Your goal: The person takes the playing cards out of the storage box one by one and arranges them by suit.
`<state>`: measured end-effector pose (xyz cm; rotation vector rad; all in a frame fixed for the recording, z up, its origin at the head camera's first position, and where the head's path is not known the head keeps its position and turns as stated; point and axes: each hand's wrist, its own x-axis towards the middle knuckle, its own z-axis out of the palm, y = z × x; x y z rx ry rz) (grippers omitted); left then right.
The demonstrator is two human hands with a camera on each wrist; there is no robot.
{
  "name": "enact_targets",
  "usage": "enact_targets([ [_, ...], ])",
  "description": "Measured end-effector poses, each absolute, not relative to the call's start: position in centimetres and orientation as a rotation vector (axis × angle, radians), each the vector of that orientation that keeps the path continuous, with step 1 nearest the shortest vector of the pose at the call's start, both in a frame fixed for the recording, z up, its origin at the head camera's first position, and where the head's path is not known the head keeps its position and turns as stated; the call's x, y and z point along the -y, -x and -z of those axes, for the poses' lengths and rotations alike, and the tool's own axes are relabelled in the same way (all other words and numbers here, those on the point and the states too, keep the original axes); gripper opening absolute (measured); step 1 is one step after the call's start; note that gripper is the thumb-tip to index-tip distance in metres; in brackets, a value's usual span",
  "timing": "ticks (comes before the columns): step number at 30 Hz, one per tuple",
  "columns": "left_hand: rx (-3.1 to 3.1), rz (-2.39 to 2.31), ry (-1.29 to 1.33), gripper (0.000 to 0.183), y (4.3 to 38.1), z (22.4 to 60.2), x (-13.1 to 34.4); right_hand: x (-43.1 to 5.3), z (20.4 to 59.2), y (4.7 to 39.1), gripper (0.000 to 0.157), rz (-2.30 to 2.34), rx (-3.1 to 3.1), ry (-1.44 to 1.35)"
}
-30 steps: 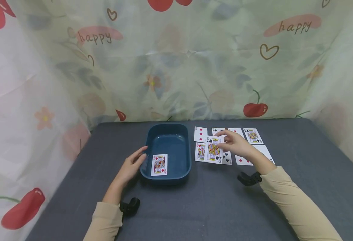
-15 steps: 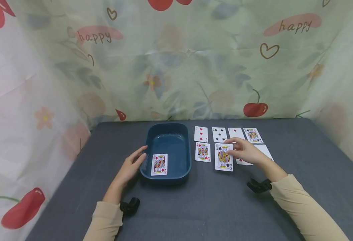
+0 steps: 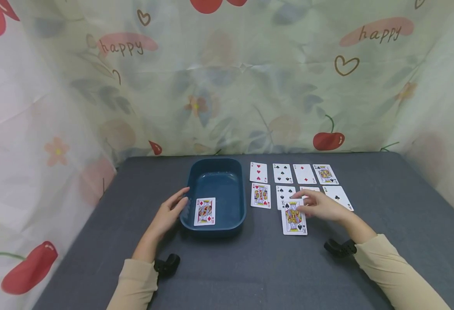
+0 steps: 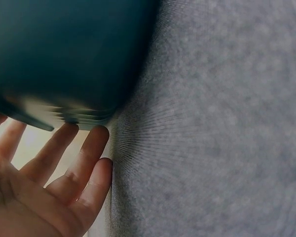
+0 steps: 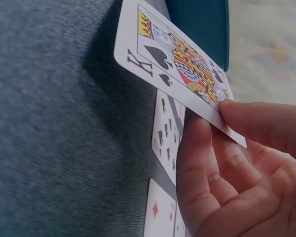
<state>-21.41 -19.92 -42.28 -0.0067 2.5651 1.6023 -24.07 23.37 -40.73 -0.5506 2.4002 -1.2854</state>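
The king of spades (image 3: pixel 293 218) is pinched between thumb and fingers of my right hand (image 3: pixel 319 206). In the right wrist view the card (image 5: pixel 182 64) is tilted and raised off the cloth. Below it in the head view, a spade card (image 3: pixel 285 192) and a diamond card (image 3: pixel 308 188) are partly covered by card and hand. My left hand (image 3: pixel 166 217) touches the left wall of a dark blue tray (image 3: pixel 243 202), its fingers spread and nearly straight in the left wrist view. Inside the tray lies a king of diamonds (image 3: pixel 205 212).
Behind the right hand is a row with a three of hearts (image 3: pixel 258 173), a spade card (image 3: pixel 282 173), a diamond card (image 3: pixel 304 174) and a king (image 3: pixel 325 175). In front are a king of hearts (image 3: pixel 260 195) and a club card (image 3: pixel 338 198). A patterned curtain hangs behind the grey table (image 3: pixel 234 275).
My right hand has carried the king of spades right and toward the table's front, uncovering the king of hearts and cards in the back row. The left hand and tray have stayed put.
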Motion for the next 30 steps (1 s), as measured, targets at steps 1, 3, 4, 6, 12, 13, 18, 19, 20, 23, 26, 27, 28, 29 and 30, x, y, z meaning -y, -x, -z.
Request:
enact_targets([
  [1, -2.566, -1.603, 0.005, 0.045, 21.4, 42.3, 19.9, -23.4, 40.8, 24.0, 0.039, 1.289, -2.387, 0.559],
  [3, -2.57, -1.602, 0.008, 0.045, 21.4, 42.3, 19.9, -23.4, 41.0, 23.9, 0.038, 1.28, -2.37, 0.569],
  [4, -2.572, -1.601, 0.009, 0.045, 21.4, 42.3, 19.8, -23.4, 41.1, 23.8, 0.038, 1.275, -2.366, 0.564],
  [6, -2.573, -1.601, 0.013, 0.045, 21.4, 42.3, 19.8, -23.3, 41.2, 23.6, 0.037, 1.258, -2.361, 0.564],
  [12, -2.575, -1.603, 0.01, 0.045, 21.4, 42.4, 19.8, -23.1, 41.5, 23.3, 0.038, 1.249, -2.336, 0.556],
  [13, -2.574, -1.605, 0.012, 0.045, 21.4, 42.4, 19.9, -23.0, 41.5, 23.3, 0.039, 1.25, -2.334, 0.56],
  [18, -2.577, -1.601, 0.014, 0.045, 21.5, 42.4, 19.8, -22.8, 41.5, 23.2, 0.039, 1.197, -2.398, 0.588],
  [19, -2.576, -1.602, 0.015, 0.046, 21.5, 42.4, 19.8, -22.8, 41.5, 23.2, 0.038, 1.183, -2.417, 0.59],
  [20, -2.573, -1.599, 0.019, 0.046, 21.5, 42.3, 19.8, -22.8, 41.5, 23.2, 0.038, 1.172, -2.433, 0.593],
  [23, -2.56, -1.592, 0.039, 0.047, 20.7, 40.9, 19.2, -22.8, 41.6, 23.2, 0.038, 1.137, -2.488, 0.603],
  [26, -2.556, -1.585, 0.053, 0.046, 20.6, 40.6, 19.1, -22.9, 41.6, 23.3, 0.037, 1.103, -2.561, 0.624],
  [27, -2.566, -1.578, 0.047, 0.046, 20.6, 40.7, 19.1, -22.9, 41.6, 23.3, 0.036, 1.092, -2.588, 0.637],
  [28, -2.577, -1.579, 0.042, 0.046, 20.7, 41.1, 19.2, -23.0, 41.5, 23.3, 0.035, 1.081, -2.614, 0.651],
  [29, -2.587, -1.581, 0.038, 0.046, 21.0, 41.6, 19.4, -23.0, 41.4, 23.3, 0.034, 1.078, -2.633, 0.666],
  [30, -2.608, -1.575, 0.034, 0.046, 21.3, 42.3, 19.6, -23.0, 41.3, 23.3, 0.033, 1.08, -2.646, 0.681],
])
